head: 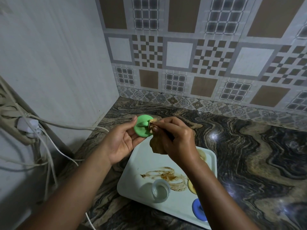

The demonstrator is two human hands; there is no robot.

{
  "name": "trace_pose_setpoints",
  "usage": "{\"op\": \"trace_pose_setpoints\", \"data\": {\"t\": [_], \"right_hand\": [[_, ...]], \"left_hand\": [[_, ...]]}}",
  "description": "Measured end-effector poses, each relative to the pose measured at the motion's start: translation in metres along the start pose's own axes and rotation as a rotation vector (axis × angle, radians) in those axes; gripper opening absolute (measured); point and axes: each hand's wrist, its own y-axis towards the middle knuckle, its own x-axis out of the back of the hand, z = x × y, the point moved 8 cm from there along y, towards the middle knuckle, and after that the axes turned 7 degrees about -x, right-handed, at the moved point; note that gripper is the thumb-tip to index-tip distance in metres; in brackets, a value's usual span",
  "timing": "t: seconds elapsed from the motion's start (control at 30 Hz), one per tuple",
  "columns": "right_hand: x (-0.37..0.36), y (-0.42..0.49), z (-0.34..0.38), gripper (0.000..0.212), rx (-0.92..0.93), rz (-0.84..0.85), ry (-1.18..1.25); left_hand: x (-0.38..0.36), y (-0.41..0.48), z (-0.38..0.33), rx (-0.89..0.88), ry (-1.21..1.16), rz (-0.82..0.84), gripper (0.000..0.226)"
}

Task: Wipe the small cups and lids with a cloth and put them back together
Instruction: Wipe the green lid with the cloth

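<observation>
Open counter (pixel 240 146) right of the tray (pixel 132 176), wide lane back to the tiled wall (pixel 199 55). Left is tight: side wall (pixel 58 63) and loose cables (pixel 49 146) crowd the edge. Tray's near end blocked by clear cup (pixel 160 190) and blue lid (pixel 197 209).

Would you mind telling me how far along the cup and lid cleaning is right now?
Nothing is reassembled yet. In hand: the left hand holds the green lid while the right hand presses the brown cloth against it. Still to do: the clear cup, blue lid and yellowish lid sit apart on the tray, which carries a brown smear.
</observation>
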Motion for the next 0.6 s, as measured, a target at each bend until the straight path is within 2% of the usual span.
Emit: {"op": "trace_pose_setpoints", "data": {"t": [0.13, 0.3, 0.43, 0.6], "right_hand": [[0.003, 0.008, 0.0, 0.017, -0.012, -0.043, -0.038], [0.0, 0.002, 0.001, 0.018, -0.039, -0.028, 0.014], [0.003, 0.002, -0.018, 0.02, -0.239, 0.012, 0.075], [-0.001, 0.004, -0.019, 0.019, -0.279, 0.058, 0.117]], "left_hand": [[-0.002, 0.0, 0.004, 0.006, -0.063, 0.006, 0.032], [0.0, 0.005, 0.009, -0.034, -0.226, -0.009, 0.025], [-0.001, 0.002, 0.01, -0.018, -0.067, 0.067, 0.04], [0.001, 0.004, 0.008, 0.001, 0.029, 0.002, 0.036]]}}
